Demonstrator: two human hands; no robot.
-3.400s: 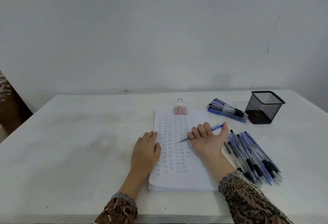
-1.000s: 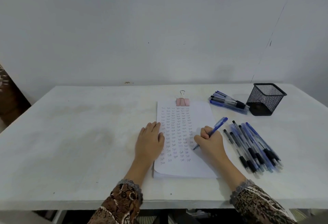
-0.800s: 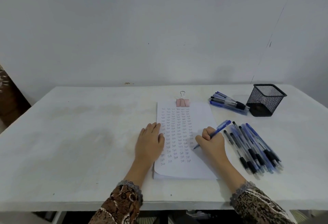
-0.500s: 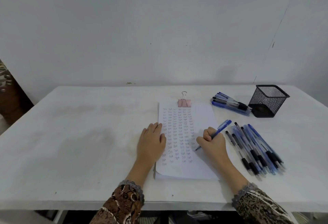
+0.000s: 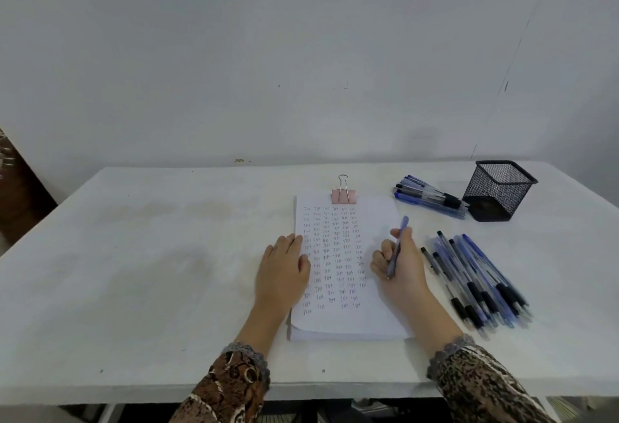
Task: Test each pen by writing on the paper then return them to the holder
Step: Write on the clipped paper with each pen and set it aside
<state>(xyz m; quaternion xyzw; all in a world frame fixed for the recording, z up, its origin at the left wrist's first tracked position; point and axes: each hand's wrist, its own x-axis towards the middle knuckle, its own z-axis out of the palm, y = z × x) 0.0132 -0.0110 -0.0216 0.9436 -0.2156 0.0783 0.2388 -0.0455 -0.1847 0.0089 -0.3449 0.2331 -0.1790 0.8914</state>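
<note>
Head view: right hand (image 5: 400, 265) had fingers curled round a blue pen (image 5: 398, 245), barrel pointing far, tip by the palm, over the right margin of the paper (image 5: 378, 218). Left hand (image 5: 283, 268) lay flat on the paper's left edge. Holder (image 5: 499, 191) stood far right, no pens seen in it. Test mark probably done. Next move likely needs a reach past the loose pens (image 5: 475, 282) to drop it in.

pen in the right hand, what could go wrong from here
The pen gripped by the right hand could get mixed into the large pile or the small pile beside the holder, blurring tested and untested. That forearm lies close to the large pile and might set pens rolling.
</note>
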